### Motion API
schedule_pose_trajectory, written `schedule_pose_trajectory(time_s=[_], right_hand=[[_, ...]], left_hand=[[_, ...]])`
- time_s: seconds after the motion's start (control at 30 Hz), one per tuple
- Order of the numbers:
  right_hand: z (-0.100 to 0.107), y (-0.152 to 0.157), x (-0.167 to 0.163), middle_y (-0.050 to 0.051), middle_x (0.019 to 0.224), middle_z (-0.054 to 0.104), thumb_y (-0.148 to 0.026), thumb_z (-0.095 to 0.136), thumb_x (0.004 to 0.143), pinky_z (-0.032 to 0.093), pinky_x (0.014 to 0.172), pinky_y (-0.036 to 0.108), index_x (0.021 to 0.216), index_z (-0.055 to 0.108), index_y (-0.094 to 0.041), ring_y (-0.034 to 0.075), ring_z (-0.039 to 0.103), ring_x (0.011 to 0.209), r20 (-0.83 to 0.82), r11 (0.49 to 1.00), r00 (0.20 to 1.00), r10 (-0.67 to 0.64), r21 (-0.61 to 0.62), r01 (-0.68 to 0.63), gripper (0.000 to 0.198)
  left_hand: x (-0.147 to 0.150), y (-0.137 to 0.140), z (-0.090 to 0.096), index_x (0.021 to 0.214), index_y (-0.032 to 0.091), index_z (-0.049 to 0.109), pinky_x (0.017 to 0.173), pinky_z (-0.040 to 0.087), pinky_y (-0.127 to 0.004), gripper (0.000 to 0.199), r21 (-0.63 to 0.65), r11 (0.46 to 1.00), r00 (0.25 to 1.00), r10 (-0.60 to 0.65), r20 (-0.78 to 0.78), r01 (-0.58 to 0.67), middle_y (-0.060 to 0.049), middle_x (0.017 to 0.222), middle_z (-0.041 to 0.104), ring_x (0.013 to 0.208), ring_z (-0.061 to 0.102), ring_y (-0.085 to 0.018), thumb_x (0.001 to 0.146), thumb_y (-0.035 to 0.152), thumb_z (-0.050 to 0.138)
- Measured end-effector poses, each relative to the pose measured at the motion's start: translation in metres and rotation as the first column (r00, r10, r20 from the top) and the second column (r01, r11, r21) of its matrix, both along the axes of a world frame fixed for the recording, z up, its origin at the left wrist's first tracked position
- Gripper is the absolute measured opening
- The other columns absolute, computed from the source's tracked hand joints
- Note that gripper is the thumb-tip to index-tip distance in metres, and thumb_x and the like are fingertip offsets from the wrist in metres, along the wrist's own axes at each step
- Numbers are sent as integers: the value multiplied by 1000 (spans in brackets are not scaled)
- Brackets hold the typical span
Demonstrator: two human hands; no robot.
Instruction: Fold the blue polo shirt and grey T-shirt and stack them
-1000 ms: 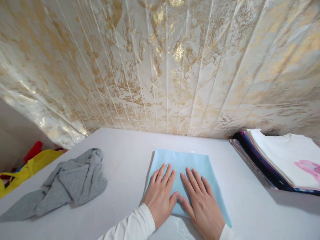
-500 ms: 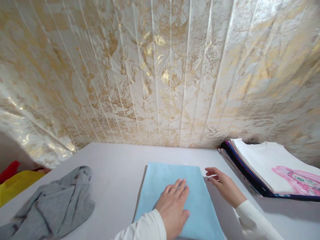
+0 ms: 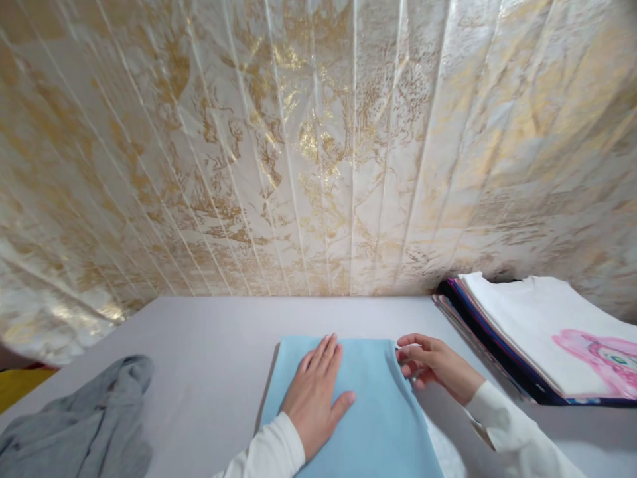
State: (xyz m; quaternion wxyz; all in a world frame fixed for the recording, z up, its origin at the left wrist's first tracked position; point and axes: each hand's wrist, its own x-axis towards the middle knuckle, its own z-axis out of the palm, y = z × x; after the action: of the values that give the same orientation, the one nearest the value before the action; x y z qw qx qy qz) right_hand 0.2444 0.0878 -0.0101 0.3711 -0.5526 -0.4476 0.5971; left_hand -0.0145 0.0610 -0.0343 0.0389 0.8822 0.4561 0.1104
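Beneath my flattened left hand [image 3: 314, 397] lies blue cloth [image 3: 375, 415]; my right hand [image 3: 442, 364] curls at its far right corner (pinching, I cannot tell).

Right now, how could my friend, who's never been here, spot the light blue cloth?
Start at the white table. Between the crumpled grey garment on the left and the stack of folded clothes on the right, the light blue cloth lies under the left hand. Its plain blue sets it apart from the grey garment and the stack's pink-printed white shirt.
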Motion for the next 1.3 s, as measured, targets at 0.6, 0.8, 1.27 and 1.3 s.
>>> schedule_pose_trajectory(time_s=[0.6,0.8,1.27,1.3], right_hand=[[-14,9,-12,-12,46,48,-42,76,59,29,31,15,95,45,-21,4,39,34,-97,1000,995,-13,25,16,52],[-18,13,-6,-12,47,44,-38,75,56,41,35,20,81,45,-23,9,47,42,84,990,995,-50,138,38,42],[-9,5,-4,-10,52,47,-54,58,69,37,31,19,104,44,-20,12,53,45,341,986,936,89,104,-132,51],[-7,4,-3,-10,52,47,-54,60,67,37,31,19,109,43,-20,12,53,46,338,985,932,130,67,-162,56]], left_hand=[[-1,-3,-3,145,14,29,109,28,-46,66,127,989,997,71,-8,-70,-12,151,25,139,23,-28,95,57,29],[-1,-2,-6,143,13,34,108,27,-52,69,108,985,990,139,-21,-136,-15,150,27,139,22,-33,93,60,32],[20,-19,20,148,21,22,115,15,-48,64,-143,974,984,-167,66,175,-4,155,10,143,7,-24,94,50,42],[25,-18,23,148,20,21,115,14,-48,65,-163,967,979,-188,78,199,-6,155,10,143,6,-24,94,51,41]])
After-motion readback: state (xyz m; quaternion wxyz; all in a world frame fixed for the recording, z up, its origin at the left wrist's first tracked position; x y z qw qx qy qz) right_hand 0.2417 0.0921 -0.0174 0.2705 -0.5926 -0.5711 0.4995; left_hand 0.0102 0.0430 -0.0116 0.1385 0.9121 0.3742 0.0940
